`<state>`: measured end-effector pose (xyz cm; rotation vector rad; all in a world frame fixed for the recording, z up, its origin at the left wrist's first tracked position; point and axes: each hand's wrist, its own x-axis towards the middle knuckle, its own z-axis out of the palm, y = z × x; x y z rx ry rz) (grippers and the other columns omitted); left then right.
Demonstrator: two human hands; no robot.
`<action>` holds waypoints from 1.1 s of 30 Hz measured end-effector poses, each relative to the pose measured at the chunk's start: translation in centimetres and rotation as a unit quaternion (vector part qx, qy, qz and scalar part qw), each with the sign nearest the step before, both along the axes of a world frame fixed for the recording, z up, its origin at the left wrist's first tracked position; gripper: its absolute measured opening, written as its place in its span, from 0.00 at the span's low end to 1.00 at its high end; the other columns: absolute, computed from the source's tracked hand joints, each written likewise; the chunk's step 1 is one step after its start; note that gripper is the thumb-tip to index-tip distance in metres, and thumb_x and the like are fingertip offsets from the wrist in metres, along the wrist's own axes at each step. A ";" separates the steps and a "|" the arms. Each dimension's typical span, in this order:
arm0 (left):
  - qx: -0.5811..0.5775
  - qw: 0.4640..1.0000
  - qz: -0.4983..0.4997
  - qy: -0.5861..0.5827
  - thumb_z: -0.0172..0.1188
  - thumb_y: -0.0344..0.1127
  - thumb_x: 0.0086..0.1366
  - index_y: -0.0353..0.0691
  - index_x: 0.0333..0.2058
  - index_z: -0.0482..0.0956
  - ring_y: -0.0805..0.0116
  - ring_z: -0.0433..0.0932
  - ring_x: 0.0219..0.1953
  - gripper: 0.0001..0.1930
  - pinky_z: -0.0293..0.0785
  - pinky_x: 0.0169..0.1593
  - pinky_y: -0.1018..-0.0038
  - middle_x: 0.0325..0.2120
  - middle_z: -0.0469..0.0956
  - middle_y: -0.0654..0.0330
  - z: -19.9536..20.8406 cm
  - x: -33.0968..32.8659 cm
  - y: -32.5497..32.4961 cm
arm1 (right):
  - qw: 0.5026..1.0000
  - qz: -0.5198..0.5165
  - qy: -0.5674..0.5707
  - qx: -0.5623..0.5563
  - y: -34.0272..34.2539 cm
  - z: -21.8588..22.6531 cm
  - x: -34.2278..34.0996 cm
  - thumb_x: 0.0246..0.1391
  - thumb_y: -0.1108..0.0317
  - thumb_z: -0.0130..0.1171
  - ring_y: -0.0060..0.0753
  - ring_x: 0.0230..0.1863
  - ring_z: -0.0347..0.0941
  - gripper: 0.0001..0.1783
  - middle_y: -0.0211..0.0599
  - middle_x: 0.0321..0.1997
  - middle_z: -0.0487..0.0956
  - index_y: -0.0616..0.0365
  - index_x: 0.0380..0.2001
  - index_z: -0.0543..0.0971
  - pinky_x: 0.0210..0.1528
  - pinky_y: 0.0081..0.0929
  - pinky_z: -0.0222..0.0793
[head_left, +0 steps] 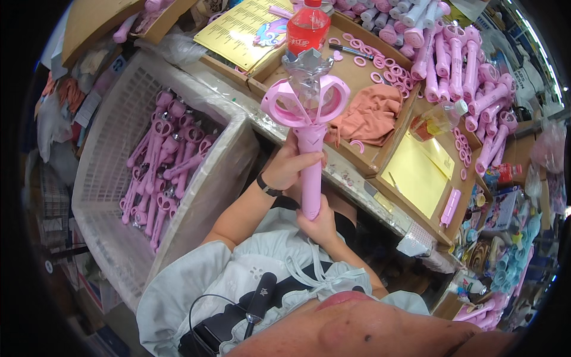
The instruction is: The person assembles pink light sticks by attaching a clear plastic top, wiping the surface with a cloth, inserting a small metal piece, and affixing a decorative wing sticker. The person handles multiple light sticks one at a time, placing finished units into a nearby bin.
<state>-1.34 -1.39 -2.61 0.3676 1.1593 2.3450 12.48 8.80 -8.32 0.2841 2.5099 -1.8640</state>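
Observation:
Both my hands hold one pink toy wand (311,172) upright in front of me. Its head carries pink loops around a clear piece, topped by a silver crown. My left hand (291,165) is wrapped around the handle just below the head, thumb across the front. Lower down, my right hand (319,221) grips the bottom end of the handle. Behind the wand lies a crumpled orange cloth (373,113) in a shallow cardboard tray (270,78). Several small pink rings (391,76) and a black marker pen (351,50) rest there too.
At the left stands a white plastic crate (98,178) holding several pink wands (157,140). A heap of pink handles (455,59) covers the far right of the bench. A red drink bottle (308,30), a second bottle (437,121) and yellow sheets (419,172) sit around the tray.

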 end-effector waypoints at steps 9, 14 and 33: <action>0.105 0.993 0.047 0.001 0.54 0.71 0.49 0.35 0.49 0.65 0.65 0.76 0.38 0.43 0.74 0.44 0.66 0.38 0.74 0.57 -0.5 -2.2 -0.2 | 0.999 0.017 0.012 0.036 0.1 0.5 0.1 0.40 0.63 0.62 0.49 0.32 0.77 0.31 0.50 0.31 0.78 0.59 0.49 0.67 0.36 0.36 0.72; 0.097 0.995 0.032 0.022 0.62 0.48 0.56 0.39 0.53 0.58 0.66 0.76 0.34 0.33 0.75 0.37 0.70 0.43 0.70 0.54 -1.1 -0.4 0.2 | 0.999 0.010 0.003 0.035 -0.1 0.2 0.0 0.40 0.63 0.62 0.50 0.32 0.77 0.30 0.51 0.31 0.78 0.59 0.49 0.67 0.35 0.36 0.72; 0.082 0.997 -0.003 0.011 0.61 0.45 0.57 0.41 0.51 0.61 0.63 0.76 0.34 0.27 0.77 0.36 0.69 0.45 0.70 0.50 -1.1 -0.5 -0.2 | 0.998 -0.007 0.015 0.056 -0.5 0.8 0.4 0.41 0.62 0.61 0.53 0.33 0.77 0.30 0.53 0.31 0.77 0.59 0.49 0.66 0.36 0.38 0.72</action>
